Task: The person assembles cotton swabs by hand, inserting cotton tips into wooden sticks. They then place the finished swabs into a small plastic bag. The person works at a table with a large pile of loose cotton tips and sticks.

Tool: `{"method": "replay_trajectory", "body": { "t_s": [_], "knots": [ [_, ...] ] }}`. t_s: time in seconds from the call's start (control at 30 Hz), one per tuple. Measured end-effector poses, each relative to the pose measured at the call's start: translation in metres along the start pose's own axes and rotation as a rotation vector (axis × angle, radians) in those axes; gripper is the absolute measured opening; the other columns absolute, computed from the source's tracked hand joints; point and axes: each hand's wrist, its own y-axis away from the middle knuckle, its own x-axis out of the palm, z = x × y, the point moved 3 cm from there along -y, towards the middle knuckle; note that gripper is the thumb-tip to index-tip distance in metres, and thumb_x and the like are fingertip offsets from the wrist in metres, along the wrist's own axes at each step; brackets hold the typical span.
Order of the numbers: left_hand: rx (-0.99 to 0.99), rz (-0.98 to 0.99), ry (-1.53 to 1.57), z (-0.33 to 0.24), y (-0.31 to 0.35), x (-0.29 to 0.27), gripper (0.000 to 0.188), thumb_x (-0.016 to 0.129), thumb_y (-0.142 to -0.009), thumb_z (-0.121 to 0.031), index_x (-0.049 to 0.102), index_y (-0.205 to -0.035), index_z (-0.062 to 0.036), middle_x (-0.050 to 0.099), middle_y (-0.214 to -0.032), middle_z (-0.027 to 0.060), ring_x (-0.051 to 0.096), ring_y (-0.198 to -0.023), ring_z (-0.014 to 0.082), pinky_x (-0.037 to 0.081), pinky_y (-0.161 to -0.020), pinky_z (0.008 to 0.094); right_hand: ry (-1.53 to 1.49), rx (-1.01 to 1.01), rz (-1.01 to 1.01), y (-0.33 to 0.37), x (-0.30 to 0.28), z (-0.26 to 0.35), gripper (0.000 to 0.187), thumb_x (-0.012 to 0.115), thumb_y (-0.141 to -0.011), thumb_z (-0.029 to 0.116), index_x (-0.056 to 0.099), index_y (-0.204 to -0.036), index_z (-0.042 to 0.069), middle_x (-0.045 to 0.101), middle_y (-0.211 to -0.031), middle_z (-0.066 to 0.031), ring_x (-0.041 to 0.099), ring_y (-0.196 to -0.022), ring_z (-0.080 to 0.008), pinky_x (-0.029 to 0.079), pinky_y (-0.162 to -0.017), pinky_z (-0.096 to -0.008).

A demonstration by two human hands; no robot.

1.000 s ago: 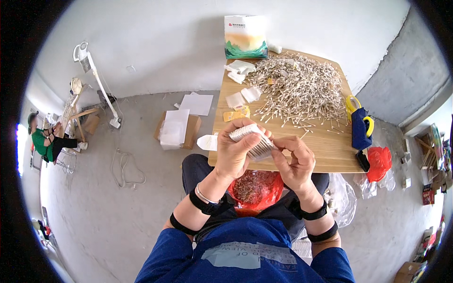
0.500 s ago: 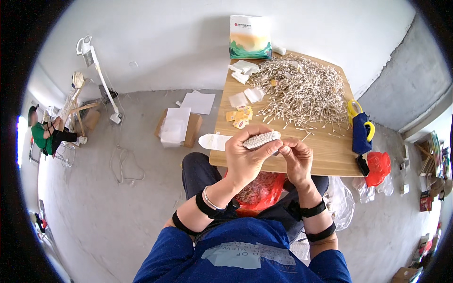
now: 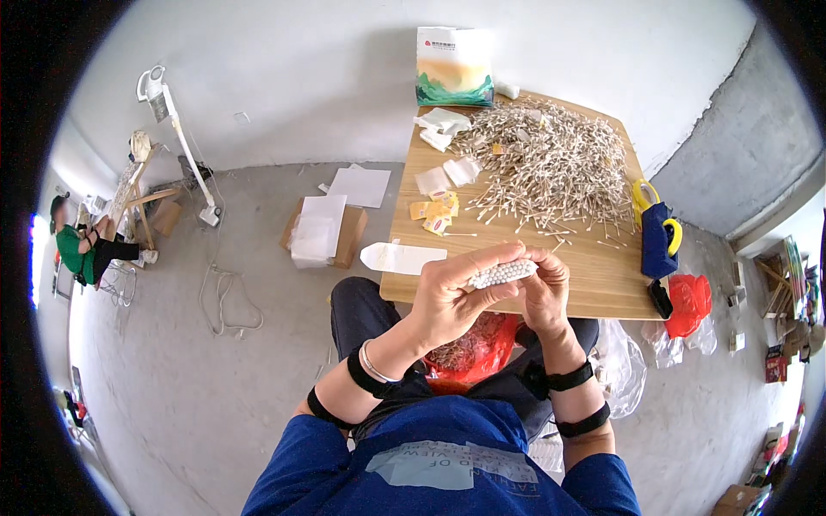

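Above the near edge of the wooden table, my left hand (image 3: pixel 456 288) is wrapped round a tight bundle of cotton swabs (image 3: pixel 503 273), its white tips facing me. My right hand (image 3: pixel 548 288) pinches the bundle's right end, with the fingers over its top. A large loose heap of cotton swabs (image 3: pixel 551 159) covers the far right of the table. To the left of my hands lies a white paper strip (image 3: pixel 403 257) with a pointed end. Yellow-and-white labels (image 3: pixel 436 211) and small clear bags (image 3: pixel 448 175) lie beyond it.
A blue tape dispenser (image 3: pixel 659 241) stands at the right edge of the wooden table (image 3: pixel 594 292). Between my knees is a red plastic bag (image 3: pixel 482 348). A printed paper bag (image 3: pixel 454 69) stands at the back. On the left, a co-worker in green (image 3: pixel 76 248) sits at another table.
The bundle has tilted and shifted slightly right, now showing its tips toward me. My right fingers have moved up over its end, and my left fingers have stretched along its top.
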Motion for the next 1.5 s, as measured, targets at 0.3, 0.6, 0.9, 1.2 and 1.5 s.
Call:
{"method": "replay_trajectory", "body": {
  "t_s": [0.3, 0.6, 0.9, 1.2, 1.5],
  "knots": [
    [0.132, 0.120, -0.183, 0.006, -0.002, -0.007, 0.047, 0.075, -0.079, -0.009, 0.060, -0.122, 0.0028, 0.065, -0.120, 0.0160, 0.062, -0.112, 0.0226, 0.049, -0.100, 0.0350, 0.414, -0.087, 0.125, -0.004, 0.015, 0.027, 0.029, 0.073, -0.080, -0.001, 0.067, -0.108, 0.004, 0.069, -0.102, -0.0084, 0.064, -0.097, -0.0167, 0.050, -0.088, -0.0308],
    [0.125, -0.099, -0.102, 0.008, 0.003, -0.011, 0.034, 0.082, -0.071, -0.007, 0.066, -0.102, -0.0031, 0.071, -0.100, 0.0100, 0.068, -0.099, 0.0211, 0.049, -0.100, 0.0397, 0.342, -0.199, 0.146, -0.002, 0.021, 0.026, 0.023, 0.071, -0.080, -0.006, 0.068, -0.102, 0.001, 0.069, -0.103, -0.0087, 0.065, -0.097, -0.0180, 0.051, -0.089, -0.0312],
    [0.160, -0.065, -0.107, 0.005, 0.002, -0.012, 0.028, 0.081, -0.073, -0.005, 0.066, -0.097, -0.0040, 0.072, -0.098, 0.0093, 0.069, -0.096, 0.0196, 0.048, -0.101, 0.0409, 0.320, -0.203, 0.183, -0.002, 0.025, 0.027, 0.023, 0.070, -0.080, -0.006, 0.066, -0.102, 0.001, 0.068, -0.107, -0.0101, 0.064, -0.101, -0.0179, 0.051, -0.090, -0.0306],
    [0.043, -0.120, 0.036, 0.006, 0.004, -0.011, 0.027, 0.079, -0.076, -0.007, 0.063, -0.097, -0.0009, 0.071, -0.098, 0.0111, 0.068, -0.098, 0.0200, 0.050, -0.097, 0.0371, 0.258, -0.199, 0.166, -0.001, 0.022, 0.024, 0.024, 0.067, -0.081, -0.010, 0.064, -0.103, -0.001, 0.068, -0.107, -0.0118, 0.064, -0.103, -0.0207, 0.051, -0.092, -0.0327],
    [0.013, -0.122, 0.101, 0.009, 0.006, -0.010, 0.026, 0.078, -0.077, -0.007, 0.061, -0.097, -0.0002, 0.071, -0.098, 0.0122, 0.067, -0.102, 0.0200, 0.051, -0.095, 0.0343, 0.286, -0.215, 0.169, -0.004, 0.022, 0.025, 0.023, 0.068, -0.080, -0.009, 0.066, -0.102, -0.001, 0.068, -0.107, -0.0111, 0.064, -0.101, -0.0195, 0.051, -0.090, -0.0320]
  ]
}}
